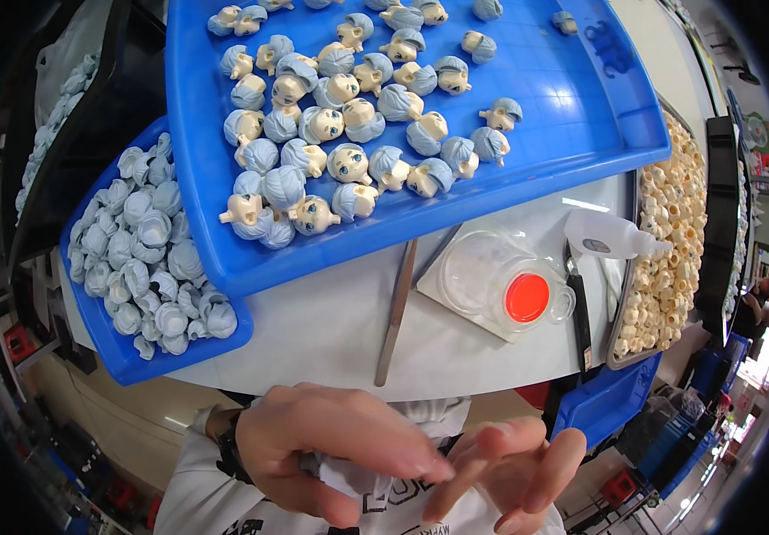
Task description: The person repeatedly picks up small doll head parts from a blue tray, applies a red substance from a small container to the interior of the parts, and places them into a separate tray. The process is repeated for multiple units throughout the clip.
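At the lower edge, my left hand (340, 441) is slightly blurred, index finger and thumb stretched out and apart. A pale grey patch shows in the gap between them; whether it is shirt cloth or a small part, I cannot tell. My right hand (522, 473) is beside it, fingers bent and spread, with nothing visible in them. The left index fingertip comes close to the right fingers. Beyond my hands, metal tweezers (396, 316) lie on the white table (313, 334). A clear round container with a red centre (527, 297) stands on a pale square block (442, 290).
A large blue tray (456, 203) holds doll heads with blue hair. At left, a blue bin (121, 367) is heaped with light-blue hair pieces (139, 241). At right are a white squeeze bottle (603, 234), a black-handled tool (579, 312) and a metal tray (618, 352) of beige parts (670, 241).
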A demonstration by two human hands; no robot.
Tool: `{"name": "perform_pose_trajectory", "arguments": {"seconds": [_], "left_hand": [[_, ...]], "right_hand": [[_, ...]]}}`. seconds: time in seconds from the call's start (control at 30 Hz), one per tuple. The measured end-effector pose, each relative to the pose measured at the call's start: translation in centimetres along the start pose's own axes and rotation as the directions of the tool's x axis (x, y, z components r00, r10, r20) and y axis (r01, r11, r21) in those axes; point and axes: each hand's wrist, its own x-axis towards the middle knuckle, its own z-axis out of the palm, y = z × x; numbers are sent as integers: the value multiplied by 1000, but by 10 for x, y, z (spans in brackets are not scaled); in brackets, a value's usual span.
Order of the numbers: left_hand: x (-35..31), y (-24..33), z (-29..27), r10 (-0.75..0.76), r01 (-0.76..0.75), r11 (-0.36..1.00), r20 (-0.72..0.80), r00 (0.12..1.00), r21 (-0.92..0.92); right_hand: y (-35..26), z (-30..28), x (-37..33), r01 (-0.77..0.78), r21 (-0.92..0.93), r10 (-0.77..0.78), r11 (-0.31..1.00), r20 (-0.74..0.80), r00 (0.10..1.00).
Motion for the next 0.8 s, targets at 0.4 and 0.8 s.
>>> {"name": "perform_pose_trajectory", "arguments": {"seconds": [0.4,0.8], "left_hand": [[-8,-2,4,80,-77,996,-55,995,50],[-11,-4,7,116,-105,985,-76,990,138]], "right_hand": [[2,0,0,18,-49,-18,999,-12,1000],[7,12,-12,69,-238,-127,969,-239,963]]}}
